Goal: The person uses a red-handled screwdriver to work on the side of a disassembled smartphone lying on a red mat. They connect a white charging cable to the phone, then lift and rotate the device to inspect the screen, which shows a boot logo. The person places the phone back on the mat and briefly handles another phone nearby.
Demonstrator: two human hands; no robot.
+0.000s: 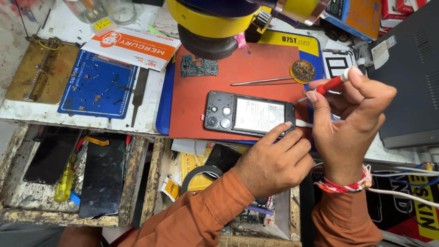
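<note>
An opened black phone (249,114) lies face down on a red mat (256,59), its back cover off and a white-labelled battery showing. My left hand (274,160) rests at the phone's near right corner, index finger pressing on its edge. My right hand (352,114) grips a red-handled screwdriver (331,84) with its thin tip angled toward the phone's right end, where a white cable is plugged in. Both sleeves are orange; a red and white thread band circles my right wrist.
A green circuit board (199,66), metal tweezers (263,82) and a round tin (302,71) lie on the mat. A yellow microscope head (215,23) hangs above. A blue screw mat (98,84) is to the left; below it dark phone screens (103,176) sit in wooden trays.
</note>
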